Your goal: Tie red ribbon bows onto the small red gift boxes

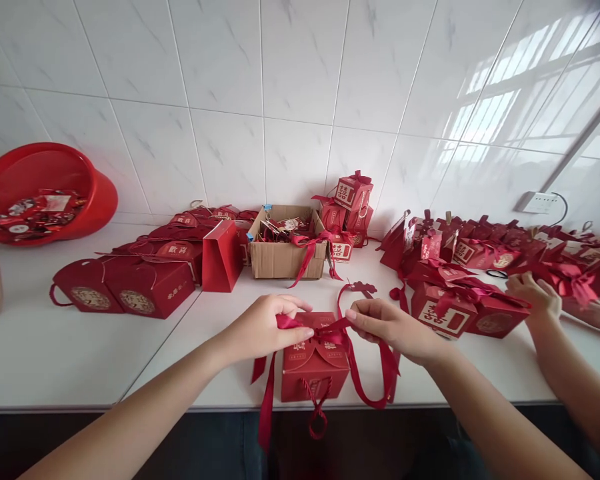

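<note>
Head camera: my left hand (270, 327) pinches a fold of dark-red satin ribbon (267, 410), and my right hand (390, 327) grips another stretch, above the lid of a red gift box (300, 365). That box sits in front of the cardboard carton (285, 265); stacked red favor boxes (350, 197) stand behind the carton's right side.
</note>
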Demonstrator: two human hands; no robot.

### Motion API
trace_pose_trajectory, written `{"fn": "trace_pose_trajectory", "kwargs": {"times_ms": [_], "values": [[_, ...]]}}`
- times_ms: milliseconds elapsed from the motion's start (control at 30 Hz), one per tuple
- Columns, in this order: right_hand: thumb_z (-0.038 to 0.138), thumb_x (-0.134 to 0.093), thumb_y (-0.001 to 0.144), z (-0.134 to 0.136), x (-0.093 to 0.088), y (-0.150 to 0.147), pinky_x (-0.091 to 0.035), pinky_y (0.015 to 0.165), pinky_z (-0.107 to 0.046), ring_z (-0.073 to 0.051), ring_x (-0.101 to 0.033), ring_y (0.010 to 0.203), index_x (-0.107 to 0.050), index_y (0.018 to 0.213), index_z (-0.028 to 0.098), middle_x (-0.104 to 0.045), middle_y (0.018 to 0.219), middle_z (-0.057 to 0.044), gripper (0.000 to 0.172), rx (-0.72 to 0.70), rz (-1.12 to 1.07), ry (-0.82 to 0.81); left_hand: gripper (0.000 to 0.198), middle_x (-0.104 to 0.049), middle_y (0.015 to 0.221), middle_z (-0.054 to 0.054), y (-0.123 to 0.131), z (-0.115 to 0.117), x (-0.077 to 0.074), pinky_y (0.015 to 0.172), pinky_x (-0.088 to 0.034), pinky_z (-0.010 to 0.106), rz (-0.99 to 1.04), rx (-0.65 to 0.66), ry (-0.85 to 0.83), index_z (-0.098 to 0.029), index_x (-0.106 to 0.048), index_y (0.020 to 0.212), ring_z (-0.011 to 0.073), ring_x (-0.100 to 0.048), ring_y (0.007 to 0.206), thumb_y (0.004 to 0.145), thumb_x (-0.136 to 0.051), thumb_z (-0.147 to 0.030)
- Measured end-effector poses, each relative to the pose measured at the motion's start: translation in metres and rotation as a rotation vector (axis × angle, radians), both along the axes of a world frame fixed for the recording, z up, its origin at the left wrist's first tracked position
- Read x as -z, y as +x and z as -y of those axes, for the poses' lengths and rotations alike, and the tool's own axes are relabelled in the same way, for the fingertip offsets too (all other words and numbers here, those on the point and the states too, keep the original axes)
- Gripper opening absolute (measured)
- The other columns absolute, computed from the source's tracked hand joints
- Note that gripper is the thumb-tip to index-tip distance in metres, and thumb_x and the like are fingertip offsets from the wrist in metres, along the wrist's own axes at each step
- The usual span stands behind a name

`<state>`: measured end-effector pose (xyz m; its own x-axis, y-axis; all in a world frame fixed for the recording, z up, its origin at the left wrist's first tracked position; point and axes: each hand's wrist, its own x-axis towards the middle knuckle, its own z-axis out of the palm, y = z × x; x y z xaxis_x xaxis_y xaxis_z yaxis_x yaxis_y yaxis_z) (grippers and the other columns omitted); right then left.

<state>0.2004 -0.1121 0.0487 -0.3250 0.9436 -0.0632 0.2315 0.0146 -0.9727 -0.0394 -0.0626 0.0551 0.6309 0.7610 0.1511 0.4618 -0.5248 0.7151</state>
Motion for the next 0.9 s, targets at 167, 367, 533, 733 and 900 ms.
{"fn": "trace_pose_trajectory", "kwargs": {"times_ms": [167,367,533,733,900], "values": [[0.038,-0.072,0.076,0.008,-0.004,-0.005,-0.039,0.064,-0.024,-0.01,-0.052,0.065,-0.062,0.078,0.015,-0.058,0.071,0.0,0.025,-0.018,-0.365,-0.152,0.047,-0.067,0.108,0.006,0.011,0.011,0.014,0.071,-0.046,0.031,-0.025,-0.035,0.068,-0.019,-0.026,0.054,0.0197,-0.064,0.08,0.075,-0.063,-0.038],[0.034,-0.075,0.073,0.009,0.002,-0.023,-0.039,0.057,-0.022,-0.009,-0.052,0.062,-0.066,0.083,0.017,-0.059,0.068,0.001,0.021,0.064,-0.522,-0.084,0.035,-0.064,0.095,0.004,0.019,0.028,0.009,0.074,-0.048,0.033,0.028,-0.139,0.135,-0.022,-0.056,0.091,0.0225,-0.061,0.086,0.072,-0.066,-0.049],[0.034,-0.073,0.075,0.01,0.005,-0.03,-0.038,0.057,-0.02,-0.006,-0.049,0.058,-0.066,0.089,0.017,-0.058,0.065,0.003,0.024,0.107,-0.461,-0.027,0.027,-0.066,0.1,0.003,0.027,0.017,0.0,0.09,-0.045,0.033,0.282,-0.091,-0.003,-0.021,-0.059,0.093,0.0204,-0.06,0.1,0.082,-0.058,-0.046],[0.039,-0.075,0.071,0.011,0.01,-0.036,-0.04,0.055,-0.02,-0.006,-0.051,0.06,-0.054,0.089,0.02,-0.056,0.074,0.005,0.033,0.171,-0.352,0.06,0.018,-0.069,0.086,0.003,0.037,0.015,-0.003,0.083,-0.047,0.031,0.315,-0.109,-0.014,-0.017,-0.064,0.081,0.0184,-0.064,0.085,0.082,-0.06,-0.035],[0.053,-0.066,0.075,0.008,0.01,-0.041,-0.033,0.046,-0.019,-0.006,-0.044,0.046,-0.058,0.087,0.016,-0.055,0.054,0.004,0.04,0.153,-0.098,0.0,0.016,-0.067,0.09,0.004,0.033,0.017,-0.006,0.085,-0.046,0.032,0.289,-0.122,0.121,-0.019,-0.063,0.082,0.0195,-0.061,0.088,0.082,-0.059,-0.034]]}}
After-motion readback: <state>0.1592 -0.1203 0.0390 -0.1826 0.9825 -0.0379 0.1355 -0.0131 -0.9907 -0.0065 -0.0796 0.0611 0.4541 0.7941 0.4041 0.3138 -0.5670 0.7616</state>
